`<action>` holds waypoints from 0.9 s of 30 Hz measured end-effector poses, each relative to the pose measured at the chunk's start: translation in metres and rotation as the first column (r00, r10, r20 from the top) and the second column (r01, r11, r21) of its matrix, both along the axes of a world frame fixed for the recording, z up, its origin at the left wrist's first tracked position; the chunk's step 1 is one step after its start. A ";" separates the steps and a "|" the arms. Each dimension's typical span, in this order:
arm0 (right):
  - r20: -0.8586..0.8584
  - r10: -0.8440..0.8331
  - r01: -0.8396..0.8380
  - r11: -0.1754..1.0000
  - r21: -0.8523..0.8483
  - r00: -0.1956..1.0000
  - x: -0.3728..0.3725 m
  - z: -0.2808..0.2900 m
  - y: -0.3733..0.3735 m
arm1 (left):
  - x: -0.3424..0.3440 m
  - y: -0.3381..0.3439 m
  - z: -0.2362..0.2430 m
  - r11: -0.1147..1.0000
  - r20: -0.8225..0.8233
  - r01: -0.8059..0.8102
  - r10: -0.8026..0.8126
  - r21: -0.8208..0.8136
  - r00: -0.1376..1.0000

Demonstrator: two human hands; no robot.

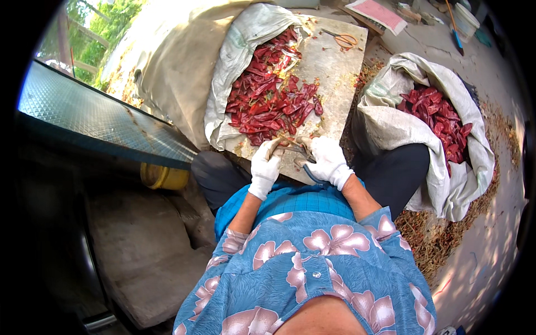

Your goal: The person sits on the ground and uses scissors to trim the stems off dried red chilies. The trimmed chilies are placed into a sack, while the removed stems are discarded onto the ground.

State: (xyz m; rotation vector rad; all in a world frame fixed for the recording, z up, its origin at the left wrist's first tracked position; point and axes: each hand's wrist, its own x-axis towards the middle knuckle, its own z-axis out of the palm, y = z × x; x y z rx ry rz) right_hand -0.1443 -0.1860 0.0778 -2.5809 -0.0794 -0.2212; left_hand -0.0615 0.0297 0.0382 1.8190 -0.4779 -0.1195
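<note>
My left hand [266, 163], in a white glove, is closed at the near edge of a board. What its fingers pinch is too small to make out. Close beside it, my gloved right hand [327, 158] is wrapped round scissors [310, 172]. One dark blue handle loop shows below the fingers, and the blades point toward my left hand. Just beyond both hands, dried red chilies [268, 109] lie in a heap. They spill from the mouth of a white woven sack [229, 61] onto the pale board [329, 72].
Orange-handled scissors [344, 40] lie on the board's far part. To the right, an open white sack [385, 111] holds more red chilies [438, 120]. Dry stems [441, 240] litter the floor around it. A quilted silvery sheet [100, 111] and a yellow bucket [164, 176] are at left.
</note>
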 end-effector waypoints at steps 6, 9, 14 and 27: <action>0.002 -0.007 0.007 0.996 -0.094 1.000 0.000 -0.002 -0.001 | -0.002 0.000 0.011 0.995 0.048 0.015 -0.020 0.101 0.999; 0.032 0.003 0.001 0.994 -0.107 0.999 0.001 -0.004 0.001 | -0.004 -0.002 0.015 0.999 0.013 0.016 -0.016 0.045 1.000; -0.031 0.005 -0.007 0.996 -0.084 1.000 0.003 -0.009 0.007 | 0.003 0.002 -0.002 0.996 0.080 -0.023 0.017 0.085 0.997; -0.219 -0.378 0.421 0.616 0.666 0.900 0.019 -0.041 -0.007 | 0.056 -0.003 -0.021 0.888 0.169 -0.052 -0.029 0.456 0.985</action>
